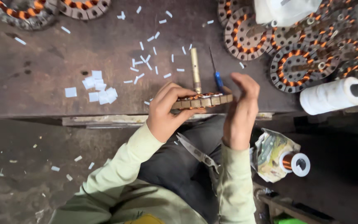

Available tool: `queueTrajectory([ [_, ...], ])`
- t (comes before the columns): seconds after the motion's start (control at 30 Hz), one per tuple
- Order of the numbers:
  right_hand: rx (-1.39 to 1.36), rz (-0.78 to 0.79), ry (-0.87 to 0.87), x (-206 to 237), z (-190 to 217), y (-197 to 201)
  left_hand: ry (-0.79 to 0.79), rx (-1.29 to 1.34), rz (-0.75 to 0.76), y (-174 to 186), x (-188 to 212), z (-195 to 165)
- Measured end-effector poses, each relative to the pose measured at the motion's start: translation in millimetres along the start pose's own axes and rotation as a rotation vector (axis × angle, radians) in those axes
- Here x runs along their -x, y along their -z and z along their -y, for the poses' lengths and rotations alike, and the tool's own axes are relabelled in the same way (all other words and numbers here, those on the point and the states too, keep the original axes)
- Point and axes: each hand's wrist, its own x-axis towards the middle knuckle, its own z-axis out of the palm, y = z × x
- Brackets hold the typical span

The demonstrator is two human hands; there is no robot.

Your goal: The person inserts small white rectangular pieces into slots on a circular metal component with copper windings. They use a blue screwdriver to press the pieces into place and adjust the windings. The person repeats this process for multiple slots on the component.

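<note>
Hands hold a wound motor core [201, 101] edge-on above the table [34, 79] edge: left hand [166, 112] clamped around it, right hand [241, 110] open-fingered against its far end. Scissors [197, 152] rest on the lap.

White paper scraps [98, 89] litter the bench [30, 74] near wound stators [295, 66], a thread spool [330, 95] and scissors [197, 152].

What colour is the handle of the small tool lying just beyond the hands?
Blue; the small tool's handle shows best in the head view.
</note>
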Motion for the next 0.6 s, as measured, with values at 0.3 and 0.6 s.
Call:
queueTrajectory([
  [0.3,0.812,-0.093,0.358,-5.8,-37.1,-2.0,-0.034,-0.188,0.096,27.2,-17.3,-16.1],
  [0.6,-0.193,-0.290,0.283,16.6,87.7,42.8,-0.073,-0.107,0.147,9.2,-18.0,-17.7],
])
